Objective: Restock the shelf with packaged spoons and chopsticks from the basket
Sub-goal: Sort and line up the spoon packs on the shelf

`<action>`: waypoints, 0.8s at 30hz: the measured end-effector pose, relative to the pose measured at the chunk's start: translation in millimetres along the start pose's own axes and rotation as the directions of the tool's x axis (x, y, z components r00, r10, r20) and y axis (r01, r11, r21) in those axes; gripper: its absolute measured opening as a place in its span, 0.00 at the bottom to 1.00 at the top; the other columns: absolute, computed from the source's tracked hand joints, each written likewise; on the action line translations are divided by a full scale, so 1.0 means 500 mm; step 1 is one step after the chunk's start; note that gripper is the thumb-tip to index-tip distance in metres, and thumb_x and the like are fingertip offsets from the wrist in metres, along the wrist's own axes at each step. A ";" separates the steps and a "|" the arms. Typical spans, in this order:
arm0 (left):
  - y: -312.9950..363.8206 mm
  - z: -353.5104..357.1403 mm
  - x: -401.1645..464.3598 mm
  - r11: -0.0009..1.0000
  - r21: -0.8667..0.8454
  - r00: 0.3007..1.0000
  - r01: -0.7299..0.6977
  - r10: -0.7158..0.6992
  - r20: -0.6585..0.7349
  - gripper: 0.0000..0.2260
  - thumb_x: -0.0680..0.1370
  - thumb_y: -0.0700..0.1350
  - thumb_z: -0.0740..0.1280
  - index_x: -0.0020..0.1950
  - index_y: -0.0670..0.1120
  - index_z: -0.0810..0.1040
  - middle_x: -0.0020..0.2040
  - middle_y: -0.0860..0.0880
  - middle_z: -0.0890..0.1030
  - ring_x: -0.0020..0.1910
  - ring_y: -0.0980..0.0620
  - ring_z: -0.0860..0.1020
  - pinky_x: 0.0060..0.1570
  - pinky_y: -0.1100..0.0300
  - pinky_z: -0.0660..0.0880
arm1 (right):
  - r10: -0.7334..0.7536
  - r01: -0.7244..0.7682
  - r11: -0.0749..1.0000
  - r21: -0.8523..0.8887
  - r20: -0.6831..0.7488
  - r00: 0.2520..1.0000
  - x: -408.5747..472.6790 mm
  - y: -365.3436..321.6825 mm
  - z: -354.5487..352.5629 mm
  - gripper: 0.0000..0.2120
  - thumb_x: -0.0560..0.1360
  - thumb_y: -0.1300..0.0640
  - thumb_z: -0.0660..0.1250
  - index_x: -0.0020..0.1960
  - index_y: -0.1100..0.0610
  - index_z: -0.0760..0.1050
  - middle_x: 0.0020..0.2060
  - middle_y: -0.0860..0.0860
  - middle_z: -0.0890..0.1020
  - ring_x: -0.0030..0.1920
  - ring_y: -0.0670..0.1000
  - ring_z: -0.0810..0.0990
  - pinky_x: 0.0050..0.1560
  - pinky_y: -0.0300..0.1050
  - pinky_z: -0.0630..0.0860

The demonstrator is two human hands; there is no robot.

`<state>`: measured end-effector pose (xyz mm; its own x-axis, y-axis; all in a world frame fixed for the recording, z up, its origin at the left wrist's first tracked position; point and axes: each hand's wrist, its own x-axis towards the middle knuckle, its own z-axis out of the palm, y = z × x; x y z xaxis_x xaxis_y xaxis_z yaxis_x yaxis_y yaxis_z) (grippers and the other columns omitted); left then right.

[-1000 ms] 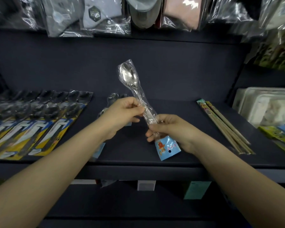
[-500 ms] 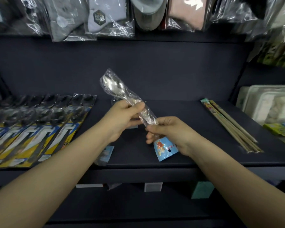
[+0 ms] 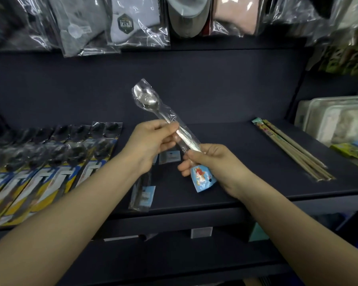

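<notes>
The left hand point(image 3: 151, 144) pinches the mid-handle of the wrapped spoon point(image 3: 165, 118); the right hand point(image 3: 213, 164) grips its blue card end, holding it above the shelf point(image 3: 225, 157). The slick film could slip, dropping it onto what looks like a packet point(image 3: 142, 194) below.

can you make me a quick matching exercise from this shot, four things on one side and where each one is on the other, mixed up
Things:
1. wrapped spoon
2. chopsticks pack
3. yellow-and-blue spoon cards
4. bagged socks

Places:
A. hanging above the shelf
B. lying on the shelf, right side
C. held up between the left hand and right hand
D. laid in a row on the shelf, left side

Pairs: 1-C, 2-B, 3-D, 4-A
</notes>
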<state>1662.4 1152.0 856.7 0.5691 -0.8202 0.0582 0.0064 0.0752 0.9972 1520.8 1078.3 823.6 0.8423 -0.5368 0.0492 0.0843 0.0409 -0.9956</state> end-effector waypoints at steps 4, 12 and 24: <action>0.022 -0.019 0.001 0.993 -0.101 0.998 0.055 -0.051 0.048 0.03 0.75 0.43 0.67 0.41 0.47 0.77 0.37 0.52 0.80 0.30 0.59 0.80 0.30 0.68 0.76 | -0.086 0.102 0.984 -0.143 0.118 0.989 -0.007 -0.007 0.015 0.06 0.76 0.62 0.64 0.45 0.57 0.80 0.37 0.50 0.86 0.41 0.48 0.85 0.46 0.38 0.80; 0.030 -0.058 -0.016 0.976 0.188 0.973 0.106 -0.140 0.181 0.04 0.74 0.44 0.68 0.42 0.44 0.79 0.34 0.52 0.82 0.29 0.59 0.81 0.26 0.70 0.73 | -0.559 0.353 0.320 -0.879 0.126 0.819 0.032 0.021 0.020 0.15 0.71 0.68 0.68 0.55 0.57 0.79 0.49 0.48 0.82 0.51 0.53 0.79 0.52 0.45 0.75; -0.028 -0.080 0.015 0.935 0.296 0.941 0.197 -0.265 0.210 0.05 0.73 0.44 0.69 0.38 0.46 0.78 0.34 0.50 0.81 0.27 0.61 0.78 0.26 0.69 0.73 | -0.508 0.503 0.050 -0.863 0.412 0.757 -0.007 0.035 0.054 0.14 0.73 0.52 0.64 0.54 0.58 0.79 0.49 0.54 0.78 0.40 0.52 0.80 0.37 0.47 0.80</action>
<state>1699.2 1167.5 841.3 0.3613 -0.9110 -0.1990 -0.1252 -0.2589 0.9578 1533.7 1103.8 808.1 0.8137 -0.0801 0.5758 -0.0316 -0.9951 -0.0937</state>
